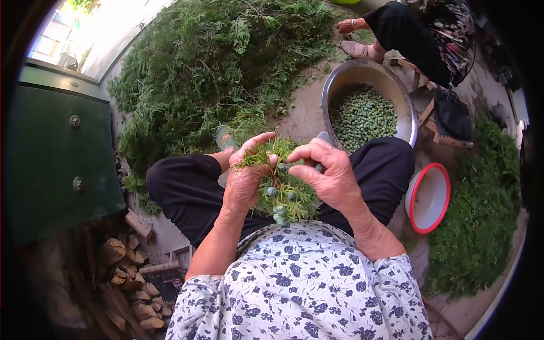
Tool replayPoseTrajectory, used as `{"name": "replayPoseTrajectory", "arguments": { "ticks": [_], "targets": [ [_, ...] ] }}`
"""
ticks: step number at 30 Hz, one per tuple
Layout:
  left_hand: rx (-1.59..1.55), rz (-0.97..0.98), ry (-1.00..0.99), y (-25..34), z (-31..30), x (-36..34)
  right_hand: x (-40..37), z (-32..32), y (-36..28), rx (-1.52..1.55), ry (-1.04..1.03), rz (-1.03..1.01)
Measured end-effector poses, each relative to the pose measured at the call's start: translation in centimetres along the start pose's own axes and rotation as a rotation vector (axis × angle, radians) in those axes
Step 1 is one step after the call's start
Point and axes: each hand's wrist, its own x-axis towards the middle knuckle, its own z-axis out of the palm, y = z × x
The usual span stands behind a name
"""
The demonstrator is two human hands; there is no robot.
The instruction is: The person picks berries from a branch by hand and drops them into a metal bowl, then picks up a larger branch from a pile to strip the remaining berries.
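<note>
My left hand (248, 173) is closed around a green cypress sprig (303, 195) above my lap. Several round blue-green cones (279, 214) hang from the sprig, most of them toward its lower end. My right hand (330, 174) comes in from the right with thumb and forefinger pinched at a cypress cone (283, 166) on the sprig. Something grey-green shows under its curled fingers, partly hidden. Beyond my right knee stands a large metal basin (327, 102) with many loose green cones (362, 116) in it.
A big heap of cypress branches (215, 62) lies ahead. To my right are a white basin with a red rim (416, 218) and more cut greenery (473, 226). Another person's hand (345, 26) is beyond the metal basin, near a wooden stool (433, 122). Split firewood (133, 272) lies left.
</note>
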Motion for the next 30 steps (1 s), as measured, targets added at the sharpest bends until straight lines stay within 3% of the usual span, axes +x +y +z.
{"name": "replayPoseTrajectory", "arguments": {
  "ticks": [3,5,10,13,14,15,17,19,21,23,25,26,27,29,30],
  "targets": [
    [-0.039,0.007,-0.004,-0.2,0.2,0.1,0.1,1.1,0.9,-0.164,-0.063,0.004],
    [-0.042,0.016,-0.002,-0.2,0.3,0.1,0.2,1.8,1.8,-0.269,0.002,-0.121],
    [-0.031,0.058,0.010,-0.1,-0.9,0.6,-0.5,0.4,-0.9,-0.292,-0.066,-0.186],
    [-0.160,0.100,0.067,-0.1,-1.7,1.0,-0.5,-1.6,-1.8,-0.472,-0.096,-0.106],
    [-0.155,0.113,0.092,0.0,-1.5,1.1,-0.2,-2.6,-1.7,-0.353,-0.172,0.013],
    [-0.157,0.117,0.093,0.0,-1.5,1.3,-0.4,-2.6,-1.9,-0.355,-0.173,0.009],
    [-0.107,0.129,0.065,-0.1,-1.5,1.2,-1.3,-2.5,-2.5,-0.046,-0.256,-0.050],
    [-0.124,0.132,0.090,-0.1,-1.6,1.2,-1.3,-2.9,-2.2,-0.048,-0.269,-0.141],
    [-0.103,0.120,0.140,0.2,-2.1,0.9,-1.3,-3.6,-2.0,-0.027,0.064,-0.004],
    [-0.137,0.168,0.138,-0.6,-3.3,1.5,-0.5,-6.1,-1.9,-0.413,0.332,-0.107],
    [-0.282,0.149,0.233,-0.6,-3.5,1.6,0.4,-9.6,0.1,-0.628,0.450,-0.038],
    [-0.250,0.170,0.226,-0.7,-3.7,1.6,0.8,-11.5,2.0,-0.839,0.498,-0.176],
    [-0.252,0.170,0.222,-0.8,-4.0,1.8,0.8,-12.7,3.3,-0.945,0.552,-0.181],
    [-0.334,0.178,0.099,-1.2,-4.7,2.0,0.4,-13.8,4.4,-0.910,0.566,-0.130],
    [-0.354,0.162,0.085,-1.3,-4.9,2.1,0.2,-13.2,4.2,-0.721,0.514,-0.056]
  ]
}}
